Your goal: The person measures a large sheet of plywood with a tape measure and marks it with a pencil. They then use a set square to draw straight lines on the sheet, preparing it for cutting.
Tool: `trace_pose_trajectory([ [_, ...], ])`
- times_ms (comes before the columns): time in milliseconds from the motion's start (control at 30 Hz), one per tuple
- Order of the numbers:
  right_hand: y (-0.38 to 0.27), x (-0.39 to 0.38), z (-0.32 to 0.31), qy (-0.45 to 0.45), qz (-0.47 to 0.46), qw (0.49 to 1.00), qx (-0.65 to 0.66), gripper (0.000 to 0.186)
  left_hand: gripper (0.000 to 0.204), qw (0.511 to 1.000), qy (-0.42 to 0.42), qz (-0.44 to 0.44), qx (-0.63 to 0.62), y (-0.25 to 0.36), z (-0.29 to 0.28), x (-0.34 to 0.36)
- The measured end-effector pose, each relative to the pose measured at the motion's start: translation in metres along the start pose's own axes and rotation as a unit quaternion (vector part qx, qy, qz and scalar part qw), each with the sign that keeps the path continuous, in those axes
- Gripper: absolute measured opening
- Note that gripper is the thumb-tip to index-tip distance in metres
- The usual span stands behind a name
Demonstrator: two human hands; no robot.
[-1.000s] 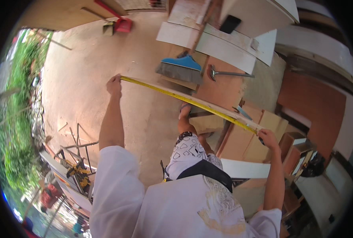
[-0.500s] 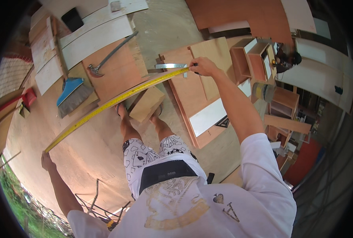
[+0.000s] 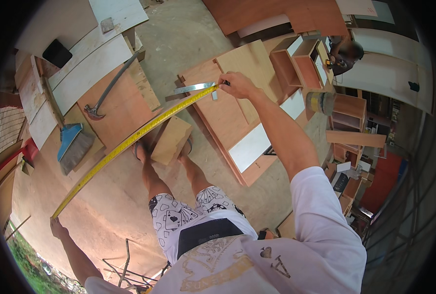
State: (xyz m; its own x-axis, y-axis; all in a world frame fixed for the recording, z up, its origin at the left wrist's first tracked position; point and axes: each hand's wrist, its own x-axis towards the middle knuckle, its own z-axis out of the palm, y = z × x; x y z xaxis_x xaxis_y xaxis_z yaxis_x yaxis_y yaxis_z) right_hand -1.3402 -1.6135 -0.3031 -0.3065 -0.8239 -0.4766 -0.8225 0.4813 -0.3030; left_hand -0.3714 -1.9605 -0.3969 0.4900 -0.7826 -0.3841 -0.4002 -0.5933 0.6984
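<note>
My left hand at the lower left pinches the end of a yellow tape measure, stretched diagonally along a thin wooden strip. My right hand, upper middle, is closed round the tape's other end and a small dark part, probably its case, partly hidden by the fingers. Just left of that hand, a metal square lies on stacked plywood panels. A loose board sits between my feet. A claw hammer lies on boards further left, beside a blue broom.
White boards with a black phone-like object lie at upper left. Open wooden boxes stand at right, near another person and a bucket. A metal frame is at bottom, a red dustpan far left.
My view has swung toward the right, so the boxes and co-worker show more centrally. My left hand has shifted down and leftward in the picture, my right hand up and leftward, the tape still stretched between them.
</note>
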Motion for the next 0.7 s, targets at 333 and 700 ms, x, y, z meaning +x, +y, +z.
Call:
trace_pose_trajectory([
  [333, -0.004, -0.01, -0.003, -0.028, -0.024, 0.999, -0.034, 0.02, 0.054, 0.999, 0.011, 0.032, 0.037, -0.001, 0.008, 0.003],
  [700, -0.004, -0.012, 0.006, 0.009, 0.002, 1.0, -0.016, 0.021, 0.054, 0.998, 0.023, 0.015, 0.058, 0.001, 0.014, 0.001],
])
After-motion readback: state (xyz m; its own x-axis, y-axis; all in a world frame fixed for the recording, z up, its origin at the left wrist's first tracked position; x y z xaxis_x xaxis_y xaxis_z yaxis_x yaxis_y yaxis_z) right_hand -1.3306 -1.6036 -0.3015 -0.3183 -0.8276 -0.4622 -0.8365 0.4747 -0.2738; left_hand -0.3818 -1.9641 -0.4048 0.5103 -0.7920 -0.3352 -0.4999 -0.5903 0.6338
